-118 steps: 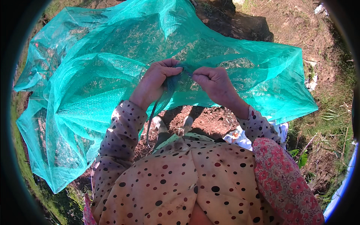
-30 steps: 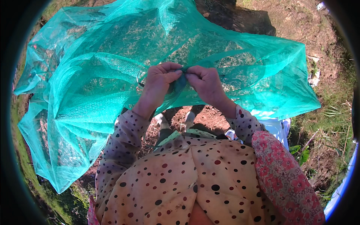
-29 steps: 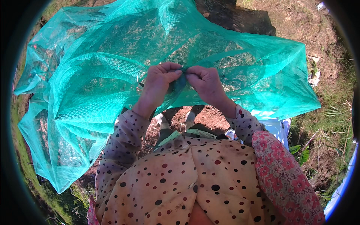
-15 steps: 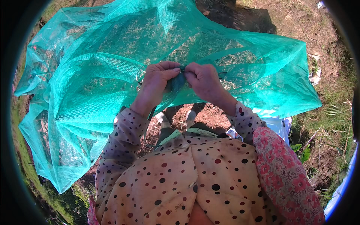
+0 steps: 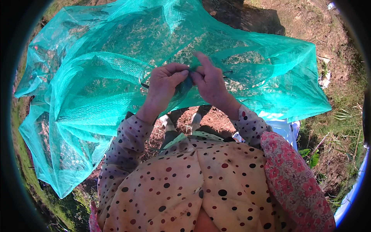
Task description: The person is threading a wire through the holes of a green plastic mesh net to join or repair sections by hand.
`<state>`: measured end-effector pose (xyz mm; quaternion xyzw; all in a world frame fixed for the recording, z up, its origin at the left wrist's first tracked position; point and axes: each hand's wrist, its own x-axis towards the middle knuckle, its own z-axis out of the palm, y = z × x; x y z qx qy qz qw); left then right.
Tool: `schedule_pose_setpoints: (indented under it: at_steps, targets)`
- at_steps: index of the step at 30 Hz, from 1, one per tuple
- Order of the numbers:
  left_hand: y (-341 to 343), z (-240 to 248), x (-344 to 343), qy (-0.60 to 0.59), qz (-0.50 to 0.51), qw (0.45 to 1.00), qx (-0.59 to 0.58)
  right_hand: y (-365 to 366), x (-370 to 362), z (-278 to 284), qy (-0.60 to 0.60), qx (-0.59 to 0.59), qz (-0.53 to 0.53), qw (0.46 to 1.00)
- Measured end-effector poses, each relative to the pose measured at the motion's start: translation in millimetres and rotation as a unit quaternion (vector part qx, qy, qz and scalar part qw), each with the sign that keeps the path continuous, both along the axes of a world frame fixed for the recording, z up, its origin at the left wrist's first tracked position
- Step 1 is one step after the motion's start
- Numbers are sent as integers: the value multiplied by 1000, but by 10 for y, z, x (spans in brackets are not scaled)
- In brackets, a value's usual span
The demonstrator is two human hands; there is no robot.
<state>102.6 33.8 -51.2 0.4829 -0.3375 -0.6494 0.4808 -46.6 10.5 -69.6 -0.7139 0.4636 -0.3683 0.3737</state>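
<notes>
A large green mesh net [image 5: 91, 79] spreads out in front of me, gathered into a bunch between my two hands. My left hand [image 5: 161, 86] is closed, pinching the gathered net between thumb and bent fingers. Right beside it, my right hand [image 5: 213, 85] holds the same bunch between thumb and curled fingers, with its index finger stretched out and away. A thin dark cord [image 5: 143, 84] shows by the left hand, and a dark end of cord pokes out past the right hand. Exactly what lies between the fingertips is hidden.
Under and around the net is dry earth with grass [image 5: 340, 89]. A white and blue cloth or bag [image 5: 284, 131] lies near my right forearm. My feet [image 5: 196, 120] stand just below the net's near edge. A dark shadow falls at the far side.
My right index finger has lifted from its curl and now points away from me. Both hands stay at nearly the same spot on the net.
</notes>
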Motion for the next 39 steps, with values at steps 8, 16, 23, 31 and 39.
schedule_pose_setpoints:
  at_steps: [8, 16, 23, 31, 39]
  targets:
    - [-73, -18, 65, 19, -40, 998, 46, 13, -72, -14, 13, -107, 48, 993]
    - [-99, 38, 104, -23, -107, 994, -19, 48, -99, -5, 6, -143, 48, 989]
    - [-108, 3, 73, -177, -114, 967, -143, 50, -112, 19, -21, -110, 51, 992]
    - [-140, 32, -6, -391, -32, 868, -304, -23, -129, 109, 19, -109, 76, 991]
    - [-185, -36, 38, -406, -59, 868, -281, -107, -149, 117, 47, -111, 67, 990]
